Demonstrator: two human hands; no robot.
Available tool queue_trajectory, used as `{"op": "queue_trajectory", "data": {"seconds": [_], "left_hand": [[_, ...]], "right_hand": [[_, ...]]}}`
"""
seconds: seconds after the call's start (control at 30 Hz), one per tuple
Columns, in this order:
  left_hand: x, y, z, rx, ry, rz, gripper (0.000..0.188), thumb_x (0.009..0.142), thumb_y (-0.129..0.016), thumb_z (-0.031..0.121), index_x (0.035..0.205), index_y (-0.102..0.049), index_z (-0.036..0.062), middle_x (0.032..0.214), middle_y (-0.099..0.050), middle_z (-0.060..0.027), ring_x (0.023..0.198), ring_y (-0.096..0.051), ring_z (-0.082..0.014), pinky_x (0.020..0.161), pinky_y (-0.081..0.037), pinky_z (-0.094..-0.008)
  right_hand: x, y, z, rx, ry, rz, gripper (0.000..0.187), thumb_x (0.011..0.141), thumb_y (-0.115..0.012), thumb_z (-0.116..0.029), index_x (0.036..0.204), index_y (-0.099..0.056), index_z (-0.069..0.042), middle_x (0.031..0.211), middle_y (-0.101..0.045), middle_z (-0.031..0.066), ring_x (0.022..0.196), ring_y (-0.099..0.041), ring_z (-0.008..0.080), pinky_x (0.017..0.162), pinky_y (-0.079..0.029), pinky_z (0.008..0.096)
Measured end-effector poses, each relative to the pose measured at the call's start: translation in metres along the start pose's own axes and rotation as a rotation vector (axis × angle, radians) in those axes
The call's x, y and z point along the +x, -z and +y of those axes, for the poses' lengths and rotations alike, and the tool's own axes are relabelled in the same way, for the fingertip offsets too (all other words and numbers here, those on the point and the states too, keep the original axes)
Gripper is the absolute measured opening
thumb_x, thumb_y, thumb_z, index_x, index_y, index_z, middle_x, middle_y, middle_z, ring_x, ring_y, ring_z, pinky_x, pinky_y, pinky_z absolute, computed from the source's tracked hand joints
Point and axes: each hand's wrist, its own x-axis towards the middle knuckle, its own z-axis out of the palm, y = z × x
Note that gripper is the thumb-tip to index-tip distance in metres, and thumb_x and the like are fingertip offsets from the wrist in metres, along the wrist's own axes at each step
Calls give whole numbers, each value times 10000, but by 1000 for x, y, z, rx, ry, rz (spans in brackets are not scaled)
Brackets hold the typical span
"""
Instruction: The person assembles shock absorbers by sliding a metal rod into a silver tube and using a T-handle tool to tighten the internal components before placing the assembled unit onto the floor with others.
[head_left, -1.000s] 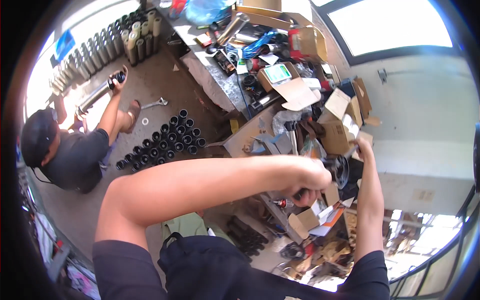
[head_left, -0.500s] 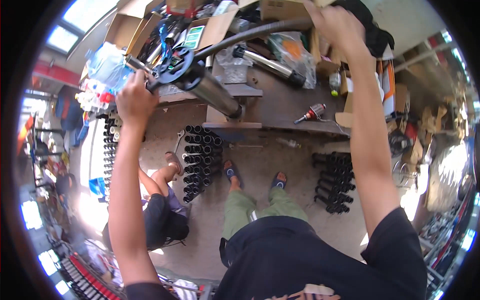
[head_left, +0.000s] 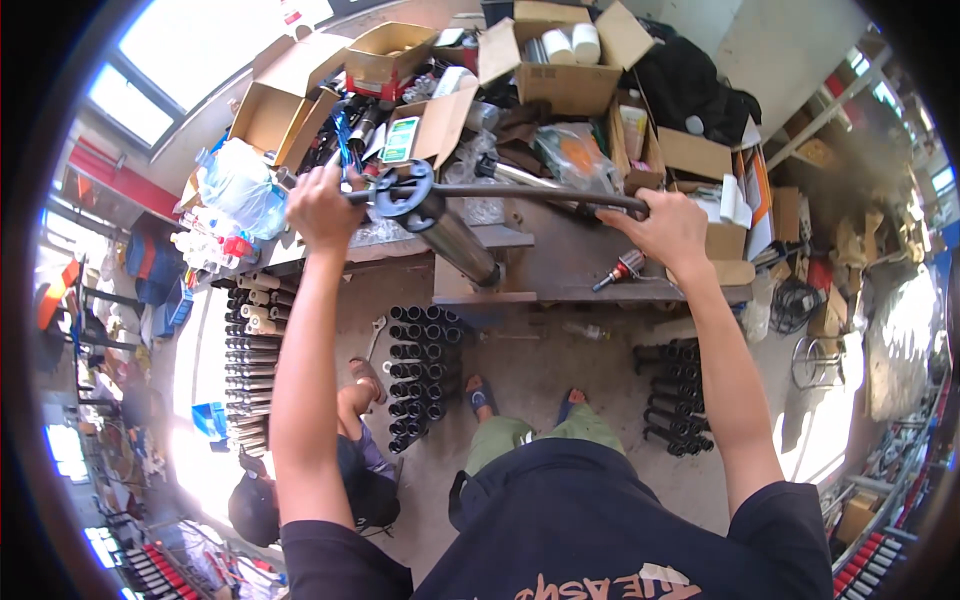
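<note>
My left hand grips one end of a long dark metal bar, and my right hand grips its other end. The bar runs across a round black fitting at the top of a grey metal cylinder, which lies slanted on the workbench. Both arms reach straight out over the bench edge. A red-handled tool lies on the bench just below my right hand.
Open cardboard boxes, bags and parts crowd the back of the bench. Black tubes stand bunched on the floor below, more black tubes lie at right. Another person crouches at lower left beside rows of grey cylinders.
The view swung from the cluttered side onto the bench. Both hands came down from higher up and now hold the bar level across the cylinder's fitting.
</note>
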Motion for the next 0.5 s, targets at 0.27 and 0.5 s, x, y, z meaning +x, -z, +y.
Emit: {"op": "queue_trajectory", "data": {"seconds": [0.27, 0.5], "left_hand": [[3, -7, -3, -327, -2, 144, 148, 691, -711, 199, 638, -580, 156, 658, -575, -26, 646, -585, -244, 587, -439, -367], [-8, -15, -19, -455, -113, 156, 177, 672, -741, 226, 663, -566, 197, 648, -503, 3, 631, -549, -216, 569, -395, -364]], "right_hand": [[3, -29, -14, -252, -281, 242, 325, 872, -695, -444, 762, -760, -145, 737, -705, 147, 752, -695, 372, 692, -542, 468], [8, -31, -12, -299, -357, 231, 292, 842, -714, -455, 910, -798, -183, 846, -732, 153, 841, -707, 369, 776, -562, 452]]}}
